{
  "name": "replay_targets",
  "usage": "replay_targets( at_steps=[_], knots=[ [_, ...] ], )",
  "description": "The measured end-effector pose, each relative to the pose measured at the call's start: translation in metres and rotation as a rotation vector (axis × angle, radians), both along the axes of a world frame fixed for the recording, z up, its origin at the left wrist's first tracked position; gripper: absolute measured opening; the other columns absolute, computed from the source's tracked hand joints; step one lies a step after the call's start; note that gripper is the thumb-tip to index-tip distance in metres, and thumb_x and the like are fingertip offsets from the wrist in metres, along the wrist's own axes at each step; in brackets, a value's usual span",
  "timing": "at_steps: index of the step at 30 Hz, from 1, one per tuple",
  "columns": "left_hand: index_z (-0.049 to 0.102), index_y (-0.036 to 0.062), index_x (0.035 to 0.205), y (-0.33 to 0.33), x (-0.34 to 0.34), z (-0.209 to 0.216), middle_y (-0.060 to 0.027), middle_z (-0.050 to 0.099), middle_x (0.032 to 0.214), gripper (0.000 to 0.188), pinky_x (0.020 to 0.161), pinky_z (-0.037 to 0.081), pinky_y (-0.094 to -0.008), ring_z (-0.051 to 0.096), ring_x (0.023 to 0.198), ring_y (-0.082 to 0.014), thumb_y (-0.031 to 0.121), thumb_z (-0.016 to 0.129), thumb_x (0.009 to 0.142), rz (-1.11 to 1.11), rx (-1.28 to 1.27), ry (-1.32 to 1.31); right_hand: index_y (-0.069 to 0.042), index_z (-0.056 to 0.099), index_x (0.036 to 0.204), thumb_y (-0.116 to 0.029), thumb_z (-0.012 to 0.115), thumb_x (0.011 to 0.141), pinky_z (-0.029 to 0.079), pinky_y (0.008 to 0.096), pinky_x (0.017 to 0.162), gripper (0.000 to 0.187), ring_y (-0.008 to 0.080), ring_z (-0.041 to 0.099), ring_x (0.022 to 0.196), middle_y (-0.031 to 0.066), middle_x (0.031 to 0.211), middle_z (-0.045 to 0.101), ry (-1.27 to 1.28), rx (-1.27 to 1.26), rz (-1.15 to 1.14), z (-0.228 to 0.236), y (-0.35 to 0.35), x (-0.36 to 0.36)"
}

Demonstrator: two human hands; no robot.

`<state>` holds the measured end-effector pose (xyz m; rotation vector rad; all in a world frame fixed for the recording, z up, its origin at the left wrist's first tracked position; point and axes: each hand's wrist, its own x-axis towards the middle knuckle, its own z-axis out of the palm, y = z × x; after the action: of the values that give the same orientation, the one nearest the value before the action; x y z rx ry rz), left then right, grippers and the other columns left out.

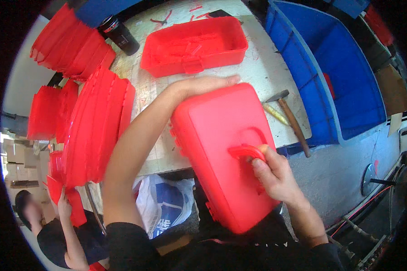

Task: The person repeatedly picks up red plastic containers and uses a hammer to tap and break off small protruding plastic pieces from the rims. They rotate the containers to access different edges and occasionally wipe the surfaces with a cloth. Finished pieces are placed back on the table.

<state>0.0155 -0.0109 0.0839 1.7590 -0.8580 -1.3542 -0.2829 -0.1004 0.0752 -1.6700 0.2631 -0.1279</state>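
A red plastic toolbox point(217, 131) with a smooth lid is tilted in front of me, over the near edge of the workbench. The fingers and thumb of my right hand point(276, 176) close round its red carrying handle point(246, 152). My left hand point(212, 85) reaches across and holds the toolbox by its far end; part of those fingers is hidden behind it. Along the toolbox's left side run small latch or hinge pieces. Farther back on the bench sits an open red box point(192, 65) with several loose red scraps inside.
A hammer point(291, 119) and a yellow-handled cutter point(276, 114) lie right of the toolbox. Beyond them stands a large blue crate point(312, 67). Stacked red shells point(99, 126), a black tumbler point(119, 35) and pliers point(162, 19) are leftward. A co-worker point(68, 239) handles red parts at lower left.
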Motion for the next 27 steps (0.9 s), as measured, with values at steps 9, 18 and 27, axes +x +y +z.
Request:
replay_targets(
  at_steps=[9,18,27],
  knots=[
    [0.05,-0.003,0.143,-0.001,-0.028,0.038,-0.0173,0.056,0.142,0.075,0.111,0.039,-0.0329,0.053,0.13,-0.0242,0.056,0.052,0.098,-0.066,-0.015,-0.298,-0.003,0.059,0.112,-0.016,0.054,0.104,0.04,0.0203,0.061,0.016,0.0017,0.047,0.068,-0.0055,0.079,0.054,0.142,0.339,-0.341,-0.015,-0.008,-0.02],
    [0.049,0.0033,0.141,-0.001,-0.031,0.046,-0.0173,0.057,0.134,0.068,0.105,0.042,-0.0347,0.055,0.123,-0.0261,0.056,0.049,0.097,-0.096,0.068,-0.318,0.0,0.059,0.114,-0.015,0.053,0.103,0.049,0.0298,0.067,0.019,0.014,0.062,0.071,0.0068,0.079,0.063,0.235,0.243,-0.052,-0.001,-0.03,0.001],
    [0.045,0.0046,0.145,-0.011,-0.033,0.043,-0.0173,0.048,0.143,0.067,0.11,0.037,-0.0356,0.048,0.133,-0.0283,0.05,0.051,0.096,-0.137,-0.126,-0.221,0.001,0.06,0.111,-0.014,0.055,0.101,0.051,0.0316,0.056,0.019,0.0228,0.069,0.061,0.0128,0.073,0.066,-0.142,-0.086,-0.044,-0.013,-0.031,0.01]
  ],
)
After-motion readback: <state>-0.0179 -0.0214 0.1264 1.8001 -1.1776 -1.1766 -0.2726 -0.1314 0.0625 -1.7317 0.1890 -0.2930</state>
